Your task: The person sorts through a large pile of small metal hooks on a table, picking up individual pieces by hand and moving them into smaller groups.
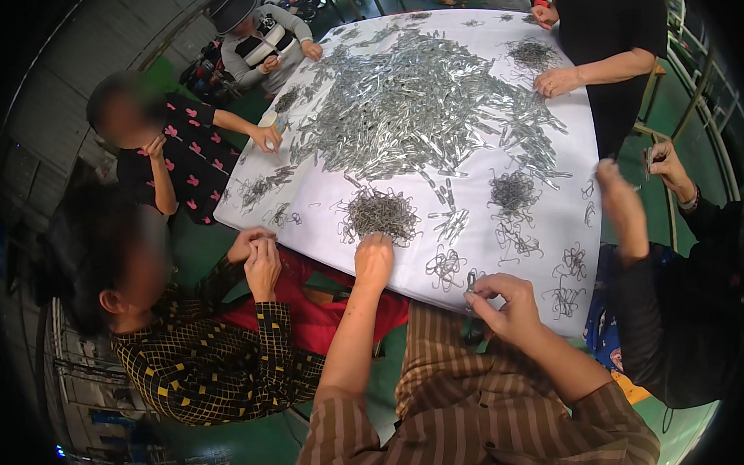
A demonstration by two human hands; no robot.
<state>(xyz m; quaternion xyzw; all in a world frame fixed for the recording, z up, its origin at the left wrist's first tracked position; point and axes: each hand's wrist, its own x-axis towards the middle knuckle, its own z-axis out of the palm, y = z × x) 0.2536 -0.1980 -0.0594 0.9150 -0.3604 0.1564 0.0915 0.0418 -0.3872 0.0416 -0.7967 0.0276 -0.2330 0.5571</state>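
My left hand reaches to the near edge of a heap of dark wire hooks. Its fingers are curled together, and their tips are hidden from view. Between thumb and fingers, my right hand pinches a small shiny metal clip over the table's near edge. Just left of that hand lies a loose cluster of wire hooks. A few silvery metal clips lie scattered beyond, between the hook heap and the large central pile of clips.
Co-workers sit or stand round the white table. At my left, a person's hands meet near the edge; at my right, a blurred hand is raised. More hook heaps dot the tabletop. A cup stands at the left side.
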